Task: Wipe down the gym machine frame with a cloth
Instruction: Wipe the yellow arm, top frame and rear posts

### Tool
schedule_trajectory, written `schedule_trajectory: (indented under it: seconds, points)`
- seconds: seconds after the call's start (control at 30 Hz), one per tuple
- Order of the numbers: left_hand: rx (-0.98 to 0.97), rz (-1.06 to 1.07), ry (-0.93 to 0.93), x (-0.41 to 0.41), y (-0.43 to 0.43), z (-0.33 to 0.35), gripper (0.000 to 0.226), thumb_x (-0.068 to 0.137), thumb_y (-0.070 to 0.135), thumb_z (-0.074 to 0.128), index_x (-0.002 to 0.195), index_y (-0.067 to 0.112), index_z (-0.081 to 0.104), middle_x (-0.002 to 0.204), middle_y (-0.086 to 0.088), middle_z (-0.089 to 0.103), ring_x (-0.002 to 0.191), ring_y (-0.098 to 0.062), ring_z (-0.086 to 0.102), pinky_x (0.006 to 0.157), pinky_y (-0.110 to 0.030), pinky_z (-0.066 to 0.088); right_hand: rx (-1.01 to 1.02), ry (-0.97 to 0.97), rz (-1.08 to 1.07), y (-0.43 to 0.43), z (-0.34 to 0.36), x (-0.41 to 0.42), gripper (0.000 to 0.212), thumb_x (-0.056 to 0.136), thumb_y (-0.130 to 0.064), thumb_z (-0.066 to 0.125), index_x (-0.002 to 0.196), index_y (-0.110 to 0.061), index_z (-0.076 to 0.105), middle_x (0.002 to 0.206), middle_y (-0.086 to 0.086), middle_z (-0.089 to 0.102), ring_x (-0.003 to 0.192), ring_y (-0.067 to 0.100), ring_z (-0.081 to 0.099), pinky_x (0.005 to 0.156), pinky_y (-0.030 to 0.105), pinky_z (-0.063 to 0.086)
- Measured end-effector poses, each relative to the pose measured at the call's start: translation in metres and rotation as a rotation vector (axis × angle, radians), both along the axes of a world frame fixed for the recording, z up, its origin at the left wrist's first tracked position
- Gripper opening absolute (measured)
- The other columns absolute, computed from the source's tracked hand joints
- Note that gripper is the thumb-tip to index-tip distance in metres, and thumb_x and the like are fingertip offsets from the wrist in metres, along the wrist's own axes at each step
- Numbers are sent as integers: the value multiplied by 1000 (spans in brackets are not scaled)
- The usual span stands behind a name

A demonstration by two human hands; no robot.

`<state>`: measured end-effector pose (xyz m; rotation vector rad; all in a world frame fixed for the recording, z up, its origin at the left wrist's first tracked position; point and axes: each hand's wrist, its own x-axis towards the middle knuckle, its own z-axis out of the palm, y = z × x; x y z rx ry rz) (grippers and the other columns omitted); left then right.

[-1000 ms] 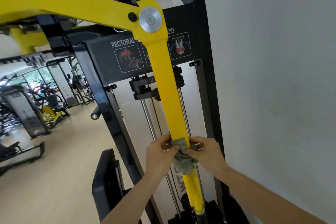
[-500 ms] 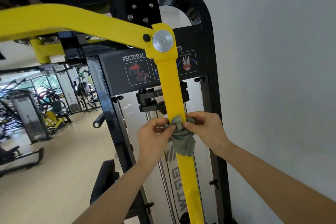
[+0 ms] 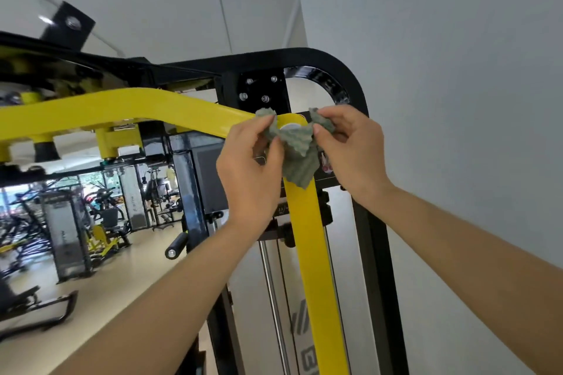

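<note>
Both hands are up at the silver pivot cap (image 3: 289, 127) of the machine's yellow lever arm (image 3: 313, 253). The left hand (image 3: 249, 161) pinches one end of the grey-green cloth (image 3: 298, 158) just left of the cap. The right hand (image 3: 350, 149) pinches the other end just right of it, fingers curled into the fabric. Between them the cloth lies bunched across the cap's lower half, a loose flap hanging below it over the arm. A bolted black plate (image 3: 259, 88) sits directly above the cap, and the black machine frame (image 3: 350, 76) curves above and to its right. A chrome guide rod (image 3: 271, 283) stands below it.
</note>
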<state>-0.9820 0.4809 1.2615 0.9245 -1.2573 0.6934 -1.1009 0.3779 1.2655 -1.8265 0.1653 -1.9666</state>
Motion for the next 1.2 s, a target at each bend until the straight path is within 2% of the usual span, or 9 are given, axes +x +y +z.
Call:
schedule_trajectory:
  seconds: [0.13,0.27,0.37,0.47,0.63,0.9,1.0,1.07,1.2]
  points:
    - [203,266,-179,12,-8,42,37,98,23,65,133,13,65,131,-3,65,122,-19,56,105,-36,46,-3,62,-46,-9,34,4,17,95,-11,67,111,-15,71,102,-5,72,98,6,69,89,29,58]
    - [396,320,-365,22,-16,54,36,99,36,60,132,23,66,116,3,69,112,-15,52,90,-31,44,137,144,16,-25,37,8,13,97,-14,65,108,-14,73,102,3,74,98,17,71,90,39,59]
    - [358,401,-447,25,-20,46,42,98,37,62,138,23,62,125,2,68,116,-20,52,94,-33,41,283,163,138,-32,16,12,10,98,-13,64,98,-15,75,94,5,76,92,20,72,78,31,61]
    - [306,502,-526,26,-24,39,44,99,35,60,141,22,59,135,-6,63,120,-27,54,98,-40,42,360,160,203,-36,0,12,12,99,-14,62,101,-10,74,92,5,75,85,13,70,65,19,56]
    - [215,594,-648,22,-25,30,39,102,32,55,137,19,63,136,-10,62,124,-30,54,98,-42,43,364,145,326,-37,-11,7,15,97,-11,65,105,-1,72,90,5,74,75,2,71,63,12,52]
    - [88,538,-728,13,-20,26,23,99,22,62,111,9,77,117,-10,73,110,-32,63,87,-44,51,331,140,371,-37,-31,-12,21,95,-7,64,113,4,69,103,13,75,93,15,74,80,20,58]
    - [30,492,-881,13,-22,19,11,92,10,75,101,5,77,104,-11,74,101,-25,59,84,-36,49,335,148,354,-38,-41,-13,19,90,-8,71,108,1,72,98,11,76,89,15,74,76,20,58]
    - [25,516,-956,13,-25,8,8,90,11,77,97,7,78,100,-10,75,96,-27,64,77,-40,52,353,171,314,-41,-53,-13,19,89,-9,73,105,-1,73,94,9,76,85,13,74,74,21,59]
    - [111,522,-889,20,-27,-35,9,92,17,75,96,10,80,101,-7,75,89,-32,67,73,-43,55,425,239,309,-52,-89,-15,21,90,-6,72,109,2,72,99,13,76,93,22,74,82,27,59]
